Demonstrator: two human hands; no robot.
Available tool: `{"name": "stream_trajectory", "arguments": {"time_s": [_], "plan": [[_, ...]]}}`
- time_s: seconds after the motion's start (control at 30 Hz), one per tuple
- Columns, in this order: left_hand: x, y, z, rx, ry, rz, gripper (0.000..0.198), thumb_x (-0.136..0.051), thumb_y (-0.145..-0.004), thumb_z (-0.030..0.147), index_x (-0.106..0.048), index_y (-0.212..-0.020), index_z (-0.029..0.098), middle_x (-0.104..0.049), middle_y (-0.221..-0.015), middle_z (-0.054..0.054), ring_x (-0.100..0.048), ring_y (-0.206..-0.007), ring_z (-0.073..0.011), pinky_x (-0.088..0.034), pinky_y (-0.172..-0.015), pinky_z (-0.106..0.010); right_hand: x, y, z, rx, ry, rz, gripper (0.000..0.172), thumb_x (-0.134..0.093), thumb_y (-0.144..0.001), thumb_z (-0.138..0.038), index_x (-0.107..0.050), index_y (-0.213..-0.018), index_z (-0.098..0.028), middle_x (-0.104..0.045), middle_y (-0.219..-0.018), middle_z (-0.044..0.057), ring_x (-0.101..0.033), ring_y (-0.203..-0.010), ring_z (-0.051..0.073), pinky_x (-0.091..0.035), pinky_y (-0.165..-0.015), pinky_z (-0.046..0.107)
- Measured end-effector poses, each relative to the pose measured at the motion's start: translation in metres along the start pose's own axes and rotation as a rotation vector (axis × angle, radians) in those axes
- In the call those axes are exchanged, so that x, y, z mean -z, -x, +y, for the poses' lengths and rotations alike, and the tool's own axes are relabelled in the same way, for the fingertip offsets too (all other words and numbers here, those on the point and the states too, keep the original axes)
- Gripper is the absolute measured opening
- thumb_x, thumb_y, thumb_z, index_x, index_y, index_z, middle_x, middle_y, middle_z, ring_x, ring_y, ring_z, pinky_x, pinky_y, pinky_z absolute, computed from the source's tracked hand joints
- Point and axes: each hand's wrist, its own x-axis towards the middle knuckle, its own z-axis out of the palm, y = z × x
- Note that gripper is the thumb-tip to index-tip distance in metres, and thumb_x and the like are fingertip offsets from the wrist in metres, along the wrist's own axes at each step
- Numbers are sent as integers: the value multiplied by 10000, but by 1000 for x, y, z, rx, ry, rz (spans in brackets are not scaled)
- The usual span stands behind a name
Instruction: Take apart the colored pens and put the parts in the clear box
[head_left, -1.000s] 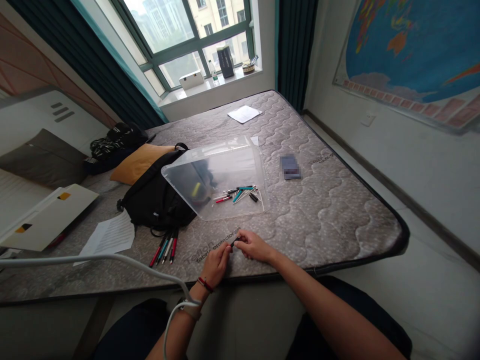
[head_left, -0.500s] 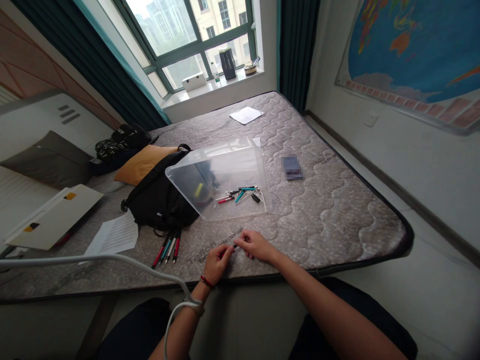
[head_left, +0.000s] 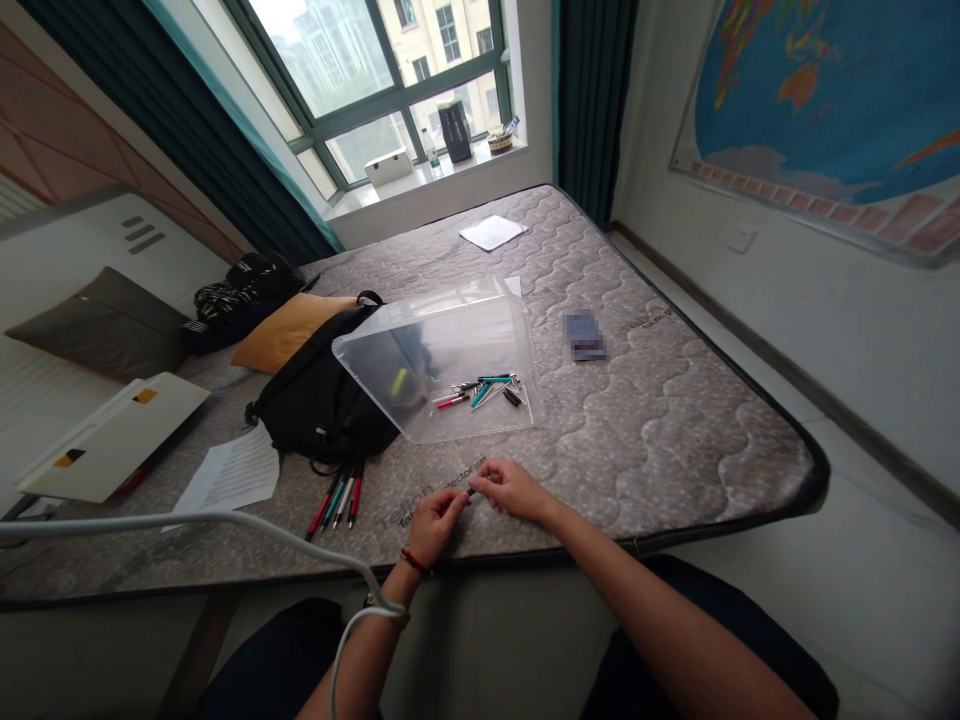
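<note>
Both hands low at the near edge of the bare mattress [head_left: 660, 440], lower center of frame. Left hand [head_left: 433, 527] and right hand [head_left: 510, 490] close together, fingers curled and narrow, pinching a small dark pen part [head_left: 471, 491] between them. Piece mostly hidden by the fingers; exact shape cannot be made out. It sits just above the mattress surface, close to the printed lettering on the near edge. Red cord bracelet [head_left: 412, 561] on left wrist; white cable [head_left: 225, 519] runs from lower left to that wrist.

Directly ahead of the hands, center of frame: clear plastic tray [head_left: 487, 325] resting on the mattress, with a loose group of pen parts [head_left: 480, 392] in its lower right area, red, teal and black among them. Black backpack [head_left: 322, 410] touches the tray's left side. Four pens [head_left: 335, 498] lie just below the backpack, left of the hands. Printed sheet [head_left: 232, 475] lies farther left. Blurred card [head_left: 585, 336] right of the tray; white paper [head_left: 491, 232] toward the window [head_left: 382, 90], upper center. World map [head_left: 825, 100] on wall, upper right.
</note>
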Motion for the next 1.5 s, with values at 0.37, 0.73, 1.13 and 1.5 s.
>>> {"name": "stream_trajectory", "arguments": {"time_s": [0.37, 0.73, 1.13, 1.5], "plan": [[0, -2, 0, 5, 12, -12, 381, -558, -882, 480, -757, -784, 169, -672, -649, -18, -547, -611, -144, -388, -600, -242, 1, 0, -1, -3, -85, 4, 209, -640, -820, -386, -581, -849, -187, -554, -592, -51, -467, -411, 71, -344, -378, 174], [-1, -4, -2, 19, 30, -4, 385, -554, -885, 472, -749, -751, 169, -626, -585, -1, -511, -559, -129, -356, -560, -236, -2, -2, 4, -1, -60, 19, 271, -613, -848, -452, -576, -850, -183, -613, -661, -16, -506, -441, 73, -362, -368, 162], [-1, -5, -1, 19, 24, -3, 403, -548, -886, 490, -746, -755, 164, -625, -594, 1, -503, -565, -127, -357, -572, -242, -1, -1, 6, 42, -107, 44, 318, -670, -793, -404, -570, -1013, -197, -652, -892, 30, -625, -601, 115, -462, -384, 163], [-1, -5, 2, 30, 29, -12, 404, -545, -882, 492, -749, -757, 166, -628, -590, -6, -514, -571, -138, -347, -544, -239, -1, 0, 7, 75, -81, 64, 277, -654, -772, -271, -566, -1024, -199, -657, -885, 22, -604, -635, 116, -475, -410, 165]]}}
